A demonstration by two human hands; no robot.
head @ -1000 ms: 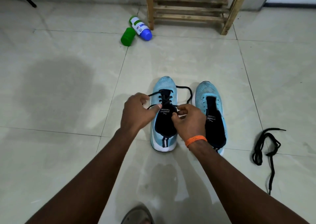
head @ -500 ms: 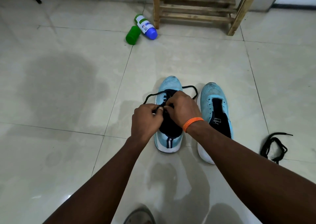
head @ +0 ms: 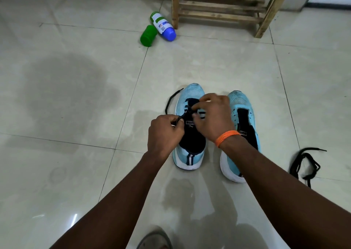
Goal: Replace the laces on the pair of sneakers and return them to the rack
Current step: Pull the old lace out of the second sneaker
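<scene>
**You:** Where's the pair, and what have my hands got?

**Spotter:** Both light-blue knit shoes stand side by side on the glossy pale tiled floor (head: 79, 116), toes toward the slatted wooden rack (head: 220, 11) and well apart from it. The left sneaker (head: 191, 94) has the thin black lace (head: 171, 100) partly threaded, with one loose end trailing on the tiles beside its toe. The right sneaker (head: 241, 104) shows bare eyelets. Your left hand (head: 165, 133) is curled, thumb and forefinger pinching the black lace just beside the tongue. Your right hand (head: 214, 117) sits over the eyelets with its fingers bent and thumb and forefinger closed on the same lace there.

**You:** How will it handle?

**Spotter:** I'd expect the lace to be limp and almost weightless. It won't push through a hole, so hold it close behind the stiff tip and pull it through. The knit upper looks soft and will probably pucker if you tug hard. The shoe looks light enough to skate on that shiny tile, so brace it as you draw the lace tight.

**You:** And for carrying?

**Spotter:** Take each shoe by the heel collar or the firm white sole. A spare black lace (head: 303, 163) lies tangled on the floor to your right, near the right sneaker.
</scene>
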